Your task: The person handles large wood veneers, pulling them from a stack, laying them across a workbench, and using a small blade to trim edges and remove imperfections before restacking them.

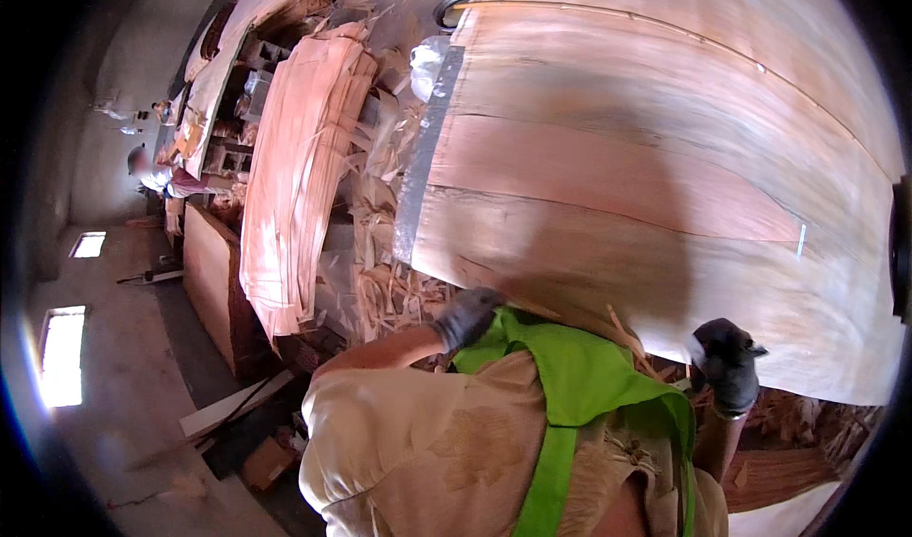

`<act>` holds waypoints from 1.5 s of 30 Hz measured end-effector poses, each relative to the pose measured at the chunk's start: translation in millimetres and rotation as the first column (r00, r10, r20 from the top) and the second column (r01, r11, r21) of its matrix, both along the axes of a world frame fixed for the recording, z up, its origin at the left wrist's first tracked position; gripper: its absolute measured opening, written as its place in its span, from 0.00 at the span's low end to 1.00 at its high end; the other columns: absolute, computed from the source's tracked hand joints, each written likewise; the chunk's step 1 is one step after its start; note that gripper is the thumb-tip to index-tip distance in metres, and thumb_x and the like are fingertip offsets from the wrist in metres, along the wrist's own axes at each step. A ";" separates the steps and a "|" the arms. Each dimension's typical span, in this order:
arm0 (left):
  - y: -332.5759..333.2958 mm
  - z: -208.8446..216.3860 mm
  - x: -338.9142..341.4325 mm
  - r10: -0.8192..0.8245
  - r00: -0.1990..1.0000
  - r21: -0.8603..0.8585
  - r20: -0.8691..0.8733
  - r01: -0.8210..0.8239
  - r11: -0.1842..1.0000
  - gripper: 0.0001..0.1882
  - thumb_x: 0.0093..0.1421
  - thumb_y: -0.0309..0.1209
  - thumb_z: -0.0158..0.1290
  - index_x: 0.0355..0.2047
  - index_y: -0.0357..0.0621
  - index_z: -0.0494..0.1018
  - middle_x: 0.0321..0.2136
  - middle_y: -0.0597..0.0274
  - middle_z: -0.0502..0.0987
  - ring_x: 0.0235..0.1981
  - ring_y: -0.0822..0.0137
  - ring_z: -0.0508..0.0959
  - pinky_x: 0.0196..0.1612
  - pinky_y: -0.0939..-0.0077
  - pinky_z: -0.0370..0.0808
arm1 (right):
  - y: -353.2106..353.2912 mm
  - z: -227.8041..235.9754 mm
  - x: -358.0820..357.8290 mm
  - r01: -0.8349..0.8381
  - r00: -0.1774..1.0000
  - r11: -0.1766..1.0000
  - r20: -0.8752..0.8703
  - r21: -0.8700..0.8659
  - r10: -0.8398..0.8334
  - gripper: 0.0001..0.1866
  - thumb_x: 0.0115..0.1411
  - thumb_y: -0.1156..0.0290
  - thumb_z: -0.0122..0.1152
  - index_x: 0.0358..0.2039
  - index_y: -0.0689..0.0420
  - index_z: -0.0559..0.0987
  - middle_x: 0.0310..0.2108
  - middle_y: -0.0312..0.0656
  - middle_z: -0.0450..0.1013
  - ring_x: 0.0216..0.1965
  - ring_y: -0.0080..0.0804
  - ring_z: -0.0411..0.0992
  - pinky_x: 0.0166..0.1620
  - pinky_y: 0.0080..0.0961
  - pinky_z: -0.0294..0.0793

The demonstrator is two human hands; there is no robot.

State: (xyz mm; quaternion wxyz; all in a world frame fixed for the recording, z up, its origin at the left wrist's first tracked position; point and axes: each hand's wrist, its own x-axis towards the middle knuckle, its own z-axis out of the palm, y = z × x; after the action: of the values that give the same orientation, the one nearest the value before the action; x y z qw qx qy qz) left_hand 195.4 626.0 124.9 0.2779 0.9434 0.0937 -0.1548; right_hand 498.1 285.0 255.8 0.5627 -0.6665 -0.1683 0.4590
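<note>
A broad sheet of pale wood veneer (pixel 551 238) covers the table before me, with a pinkish veneer piece (pixel 608 171) lying across its middle. At the sheet's near left corner is my left hand (pixel 470 316) in a grey glove, its fingers curled together; what they hold, if anything, is hidden. My right hand (pixel 727 361), in a dark glove, is closed at the near right edge. Something whitish shows at its fingers, too unclear to name. Between the hands, thin veneer strips (pixel 629 335) stick out by the edge, next to my green apron (pixel 594 375).
A long thin stick (pixel 617 12) crosses the far part of the sheet. Left of the table, veneer scraps (pixel 385 299) litter the floor beside a tall veneer stack (pixel 304 166). Another person (pixel 171 178) is at the far left. More scraps (pixel 788 418) lie below the right edge.
</note>
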 end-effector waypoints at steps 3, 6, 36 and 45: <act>49.5 -2.3 -28.2 0.454 0.853 0.384 0.258 -0.522 0.762 0.30 0.51 0.36 0.56 0.52 0.36 0.61 0.46 0.44 0.66 0.42 0.44 0.70 0.45 0.60 0.69 | 50.3 -16.1 -38.3 0.097 0.964 0.993 -0.256 0.070 -0.077 0.07 0.50 0.86 0.52 0.31 0.63 0.71 0.19 0.40 0.70 0.18 0.27 0.71 0.21 0.23 0.71; 116.7 -17.2 -28.7 0.712 0.576 0.066 0.402 -0.793 0.605 0.28 0.51 0.31 0.56 0.52 0.36 0.61 0.44 0.44 0.69 0.47 0.45 0.68 0.49 0.58 0.66 | 102.2 -55.2 -77.9 0.179 0.960 0.984 -0.219 0.000 -0.174 0.04 0.54 0.80 0.55 0.32 0.62 0.72 0.20 0.40 0.70 0.17 0.27 0.70 0.21 0.22 0.69; 191.0 -69.4 -73.8 0.756 0.625 -0.756 -0.194 -0.587 0.291 0.11 0.58 0.31 0.54 0.36 0.36 0.71 0.27 0.62 0.74 0.24 0.72 0.70 0.27 0.76 0.70 | 236.5 -184.1 -148.8 0.326 0.899 0.923 -0.235 -0.206 -0.370 0.08 0.59 0.66 0.57 0.28 0.56 0.74 0.17 0.30 0.64 0.17 0.21 0.62 0.21 0.19 0.59; 207.3 -53.2 -36.7 0.677 0.723 -0.260 0.137 -0.633 0.729 0.16 0.55 0.42 0.55 0.33 0.42 0.78 0.23 0.55 0.78 0.25 0.61 0.78 0.31 0.67 0.72 | 238.9 -173.4 -153.6 0.329 0.906 0.933 -0.232 -0.144 -0.355 0.06 0.59 0.67 0.58 0.32 0.56 0.74 0.18 0.30 0.65 0.16 0.21 0.62 0.19 0.17 0.59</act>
State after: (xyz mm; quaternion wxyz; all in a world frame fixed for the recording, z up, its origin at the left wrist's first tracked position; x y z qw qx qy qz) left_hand 158.7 833.3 71.7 0.4140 0.8278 0.3751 0.0521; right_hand 344.5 523.9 82.4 0.6168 -0.6489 0.0482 0.4429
